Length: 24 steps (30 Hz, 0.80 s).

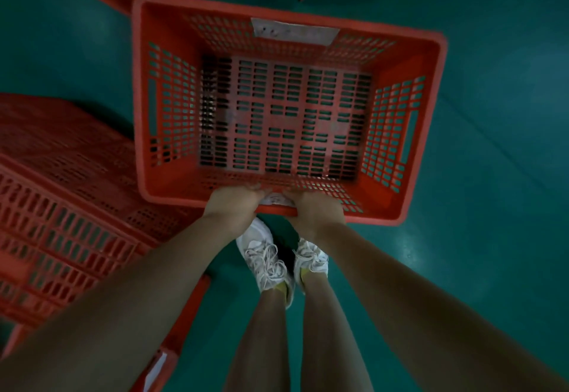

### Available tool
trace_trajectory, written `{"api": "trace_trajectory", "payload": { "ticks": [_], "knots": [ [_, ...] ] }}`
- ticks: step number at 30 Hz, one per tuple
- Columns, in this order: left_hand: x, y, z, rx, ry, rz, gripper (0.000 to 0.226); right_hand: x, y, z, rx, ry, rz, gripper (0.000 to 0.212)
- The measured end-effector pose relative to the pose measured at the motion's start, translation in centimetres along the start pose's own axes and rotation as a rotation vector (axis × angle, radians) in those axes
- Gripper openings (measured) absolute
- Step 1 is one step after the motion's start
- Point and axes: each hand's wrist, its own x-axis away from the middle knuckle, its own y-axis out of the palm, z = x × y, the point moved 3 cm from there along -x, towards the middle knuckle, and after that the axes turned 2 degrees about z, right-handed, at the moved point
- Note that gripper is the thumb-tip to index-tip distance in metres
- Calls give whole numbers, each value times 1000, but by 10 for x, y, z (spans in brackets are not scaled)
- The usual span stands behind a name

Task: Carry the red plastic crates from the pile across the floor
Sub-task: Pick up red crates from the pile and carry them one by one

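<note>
Left hand and right hand grip the slotted, rectangular red plastic crate.

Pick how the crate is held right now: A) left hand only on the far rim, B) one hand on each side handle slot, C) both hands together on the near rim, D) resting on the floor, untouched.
C: the left hand and right hand grip the near rim of the red crate side by side, and its side slots are free.

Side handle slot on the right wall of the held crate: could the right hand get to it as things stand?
Probably yes, but not without letting go. The right hand grips the near rim of the crate beside the left hand. Nothing blocks the slot; only bare green floor lies beyond it.
</note>
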Motion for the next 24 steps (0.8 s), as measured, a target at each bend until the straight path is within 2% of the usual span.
{"api": "trace_trajectory", "payload": {
  "ticks": [8, 10, 14, 20, 24],
  "knots": [
    [19, -50, 35, -4, 53, -9, 54, 33, -47, 10, 67, -43, 79, 38],
    [24, -63, 46, -2, 59, -18, 54, 44, -61, 15, 110, -51, 76, 34],
    [34, -88, 65, -31, 88, -43, 35, 67, -88, 22, 158, -45, 57, 26],
    [51, -140, 119, -139, 209, -142, 18, 127, -117, 46, 36, 13, -4, 22],
    [81, -171, 169, -213, 321, -263, 22, 194, -128, 60, -106, 93, -32, 33]
  ]
}}
